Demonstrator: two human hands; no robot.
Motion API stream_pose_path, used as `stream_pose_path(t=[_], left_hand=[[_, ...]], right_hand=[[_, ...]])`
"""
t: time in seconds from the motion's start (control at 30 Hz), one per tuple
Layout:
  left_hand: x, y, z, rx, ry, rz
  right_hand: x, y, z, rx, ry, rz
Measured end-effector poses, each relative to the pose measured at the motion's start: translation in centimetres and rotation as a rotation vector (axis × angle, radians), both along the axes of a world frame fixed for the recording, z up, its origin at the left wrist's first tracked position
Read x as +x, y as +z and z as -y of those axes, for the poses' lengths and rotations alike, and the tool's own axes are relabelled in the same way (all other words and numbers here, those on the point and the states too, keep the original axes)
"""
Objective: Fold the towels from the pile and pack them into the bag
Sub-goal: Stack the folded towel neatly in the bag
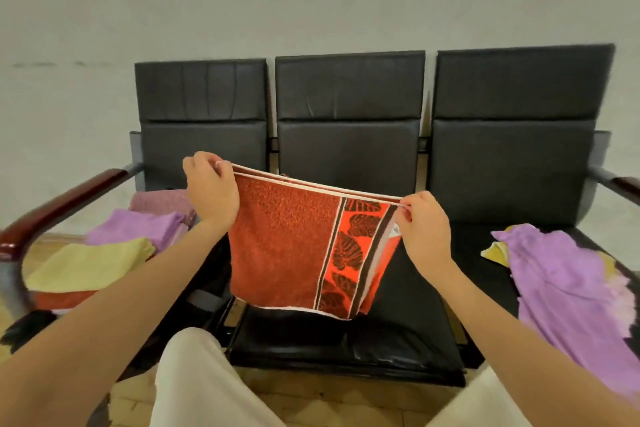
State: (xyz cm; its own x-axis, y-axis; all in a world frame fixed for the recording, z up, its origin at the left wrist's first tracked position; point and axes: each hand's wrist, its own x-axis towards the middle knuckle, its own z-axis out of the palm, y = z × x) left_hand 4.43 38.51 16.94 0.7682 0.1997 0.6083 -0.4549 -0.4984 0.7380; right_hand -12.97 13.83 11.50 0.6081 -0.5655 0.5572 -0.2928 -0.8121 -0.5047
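Head cam: both hands pinch folded red towel (287, 239) over bench seat (346, 340).

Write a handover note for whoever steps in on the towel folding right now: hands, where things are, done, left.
Left hand and right hand each pinch a top corner of the red towel, which hangs doubled over above the middle seat.
Left seat: a stack of folded towels, yellow on top, purple ones behind it.
Right seat: unfolded pile, mostly purple.
Done: several towels folded; red one half folded.
Left: finish the red towel, fold the pile, pack everything. No bag can be made out for certain in view.
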Motion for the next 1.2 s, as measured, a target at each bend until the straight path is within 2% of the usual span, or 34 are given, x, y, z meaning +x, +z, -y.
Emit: stream_pose_path(t=[0.07, 0.13, 0.27, 0.37, 0.4, 0.47, 0.53, 0.63, 0.73, 0.87, 0.93, 1.03, 1.2], left_hand=[[0.0, 0.2, -0.6, 0.073, -0.003, 0.034], [0.2, 0.1, -1.1, 0.151, -0.013, -0.008], [0.7, -0.7, -1.3, 0.189, -0.023, -0.074], [1.5, -1.2, -0.4, 0.171, -0.128, -0.155], [1.9, -1.2, 0.1, 0.158, -0.171, -0.195], [2.6, -1.1, 1.2, 0.163, -0.233, -0.278], [3.6, -1.0, 2.6, 0.198, -0.251, -0.324], [5.3, -1.2, 4.9, 0.125, -0.275, -0.356], [5.5, -0.8, 7.2, 0.112, -0.294, -0.275], [4.6, -0.3, 9.2, 0.136, -0.325, -0.075], [4.6, -1.4, 9.2, 0.144, -0.343, -0.034], [4.5, -5.0, 8.5, 0.22, -0.376, -0.076], [3.3, -14.2, 6.0, 0.467, -0.414, -0.323]], right_hand=[[-0.2, 0.2, -0.2, -0.03, 0.001, 0.049], [-0.4, 0.3, -0.5, -0.064, -0.031, 0.069], [-0.4, 0.6, -0.7, -0.111, -0.051, 0.094], [0.5, 0.3, 0.6, -0.221, -0.131, -0.019], [0.9, 0.2, 1.2, -0.197, -0.143, -0.052], [1.8, 0.4, 2.2, -0.023, -0.128, -0.062], [2.8, 0.9, 3.5, 0.161, -0.101, -0.027], [3.9, 2.1, 5.1, 0.326, -0.087, 0.06], [4.0, 3.3, 6.4, 0.429, -0.052, 0.232], [2.7, 3.7, 7.3, 0.413, 0.072, 0.413], [1.8, 2.7, 7.5, 0.384, 0.127, 0.42], [0.3, -1.0, 7.5, 0.328, 0.164, 0.347], [-2.2, -10.7, 5.6, 0.378, 0.091, 0.141]])
